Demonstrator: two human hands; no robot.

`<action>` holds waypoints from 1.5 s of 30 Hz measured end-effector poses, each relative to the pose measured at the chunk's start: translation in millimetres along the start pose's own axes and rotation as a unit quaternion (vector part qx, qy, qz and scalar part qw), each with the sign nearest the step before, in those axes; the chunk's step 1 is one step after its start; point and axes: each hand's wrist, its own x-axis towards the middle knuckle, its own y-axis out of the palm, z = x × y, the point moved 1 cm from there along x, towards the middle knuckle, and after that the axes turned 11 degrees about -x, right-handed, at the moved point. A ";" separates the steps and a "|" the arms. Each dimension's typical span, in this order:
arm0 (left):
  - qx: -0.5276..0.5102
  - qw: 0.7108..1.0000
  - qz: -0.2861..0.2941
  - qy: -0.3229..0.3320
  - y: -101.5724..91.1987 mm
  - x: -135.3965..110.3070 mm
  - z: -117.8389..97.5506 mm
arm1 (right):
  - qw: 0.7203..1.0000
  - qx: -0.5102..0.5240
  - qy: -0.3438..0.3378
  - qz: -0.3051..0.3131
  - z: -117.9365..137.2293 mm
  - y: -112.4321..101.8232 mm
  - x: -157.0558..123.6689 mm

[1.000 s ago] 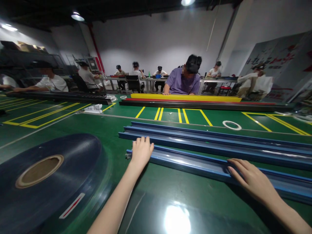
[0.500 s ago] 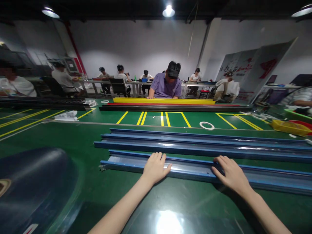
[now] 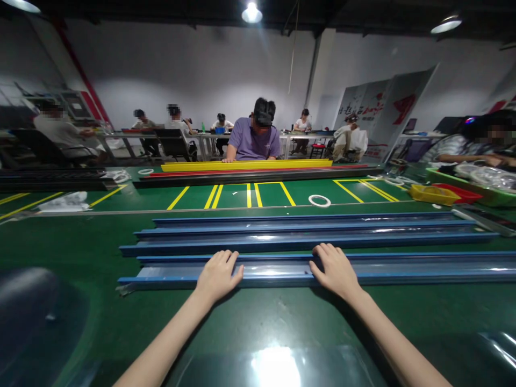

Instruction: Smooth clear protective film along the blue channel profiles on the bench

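A long blue channel-shaped profile (image 3: pixel 278 270) lies across the green table in front of me, its trough facing up. My left hand (image 3: pixel 219 274) holds it left of the middle, fingers curled over the far rim and thumb out to the side. Farther right, my right hand (image 3: pixel 332 269) grips the same profile in a like way, its fingertips partly hidden behind the rim. Just beyond lie several more blue profiles (image 3: pixel 306 240), side by side and parallel to it.
Across the table a person in a purple shirt (image 3: pixel 253 141) sits behind yellow (image 3: pixel 245 165), red and black profiles. A white ring (image 3: pixel 319 201) lies mid-table. Yellow (image 3: pixel 433 194) and green trays (image 3: pixel 495 198) stand at right. A dark curved object (image 3: pixel 24 317) sits at near left.
My view has turned to the right. The near blue profile has shifted slightly left against those behind it and now lies more in line with them, both hands still on it.
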 end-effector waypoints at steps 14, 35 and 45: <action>0.043 0.992 -0.100 -0.057 -27.1 -39.9 79.2 | 0.999 0.037 0.024 -0.011 73.7 1.7 40.0; 0.102 0.989 -0.010 -0.111 -15.2 -15.5 97.3 | 0.997 0.043 0.032 0.047 68.0 13.5 63.9; 0.109 0.982 0.036 -0.147 -14.2 -0.2 106.9 | 0.998 0.036 0.034 0.038 67.3 23.9 81.7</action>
